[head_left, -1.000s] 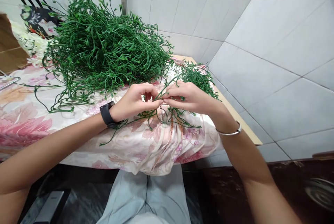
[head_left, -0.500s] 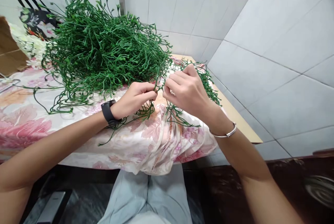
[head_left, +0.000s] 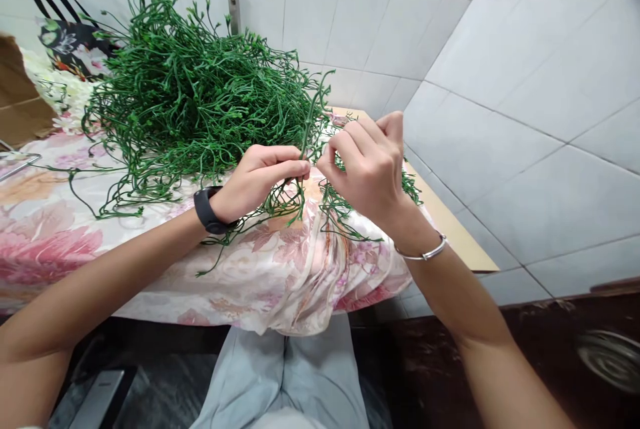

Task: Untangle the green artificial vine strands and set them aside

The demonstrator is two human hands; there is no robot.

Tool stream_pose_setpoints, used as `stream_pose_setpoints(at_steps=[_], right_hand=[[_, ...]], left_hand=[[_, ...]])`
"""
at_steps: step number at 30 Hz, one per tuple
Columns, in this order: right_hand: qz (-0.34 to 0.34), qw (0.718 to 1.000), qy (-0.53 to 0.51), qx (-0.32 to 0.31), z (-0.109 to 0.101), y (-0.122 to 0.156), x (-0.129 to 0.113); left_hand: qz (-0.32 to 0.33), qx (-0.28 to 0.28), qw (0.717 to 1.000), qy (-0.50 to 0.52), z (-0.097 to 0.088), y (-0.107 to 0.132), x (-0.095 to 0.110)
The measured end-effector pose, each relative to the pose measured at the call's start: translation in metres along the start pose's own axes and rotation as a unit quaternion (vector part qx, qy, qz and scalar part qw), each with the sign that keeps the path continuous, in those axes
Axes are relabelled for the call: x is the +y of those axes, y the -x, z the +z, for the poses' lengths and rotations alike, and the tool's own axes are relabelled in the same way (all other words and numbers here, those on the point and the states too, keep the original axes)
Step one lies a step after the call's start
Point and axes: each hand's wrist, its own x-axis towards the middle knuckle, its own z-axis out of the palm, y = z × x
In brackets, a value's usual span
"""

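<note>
The right hand (head_left: 367,165), which met the left hand (head_left: 255,182) at the stem in the earliest frame, is now just apart from it on the right, while the held green plastic stem (head_left: 309,123) stands upright. The left hand grips that stem between thumb and fingers; the right has its fingers curled in, and whether they pinch a strand I cannot tell. To work this well, the left pinch should probably stay firm but light, close to where the right fingers act, so that the thin stem neither bends nor slips. Loose green stems (head_left: 285,199) lie just under the hands, where they could snag. Farther off and to the left rises a large tangled heap of stems (head_left: 200,89) on the floral cloth (head_left: 60,235); a smaller pile (head_left: 411,187) lies beyond the right hand. White flowers (head_left: 60,85) lie at far left.
</note>
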Motion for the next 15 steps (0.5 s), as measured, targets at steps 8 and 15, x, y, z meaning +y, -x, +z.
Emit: stream_pose_setpoints(at_steps=[8,15], right_hand=[[0.048,0.997,-0.066,0.003,-0.003,-0.001,-0.001],[0.064,0.997,-0.018,0.036,-0.004,-0.003,0.011]], left_hand=[[0.016,0.018,1.000,-0.006,0.001,-0.002,0.004],[0.019,0.018,1.000,-0.014,0.002,0.004,0.007]])
